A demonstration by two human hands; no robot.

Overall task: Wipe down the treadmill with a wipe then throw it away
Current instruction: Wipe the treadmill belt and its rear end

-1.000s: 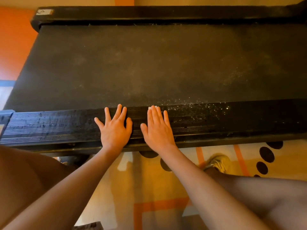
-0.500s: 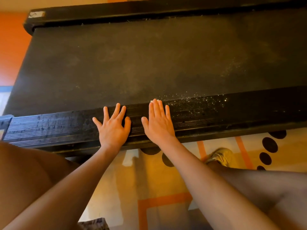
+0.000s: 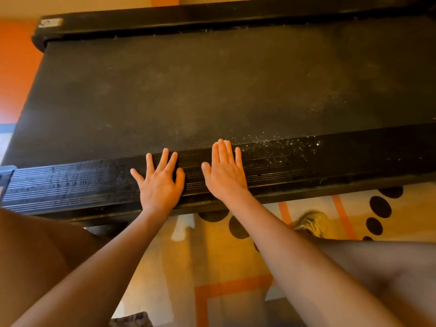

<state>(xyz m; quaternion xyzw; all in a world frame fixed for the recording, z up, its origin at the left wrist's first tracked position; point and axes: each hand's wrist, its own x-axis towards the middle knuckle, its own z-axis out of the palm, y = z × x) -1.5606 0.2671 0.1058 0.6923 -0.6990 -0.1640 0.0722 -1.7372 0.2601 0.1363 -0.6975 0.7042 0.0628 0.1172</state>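
We take the treadmill's (image 3: pixel 212 86) near ribbed side rail (image 3: pixel 70 182) as our mark. Our left hand (image 3: pixel 160 182) lies flat on the rail with its fingers spread and straight, clasping nothing. Our right hand (image 3: pixel 226 175) lies flat on the rail just beside it, fingers straight and close together, their tips reaching the rail's far edge where the belt (image 3: pixel 212 67) begins. A small white sliver, which we take for the wipe (image 3: pixel 224 140), peeks out there from under those fingertips; the rest is hidden beneath the hand, so it is pressed down, not pinched. White specks (image 3: pixel 283 147) dot the rail to the right of that hand. On the near side of the rail lie a patterned rug (image 3: pixel 212 256) and a shoe (image 3: pixel 311 223).
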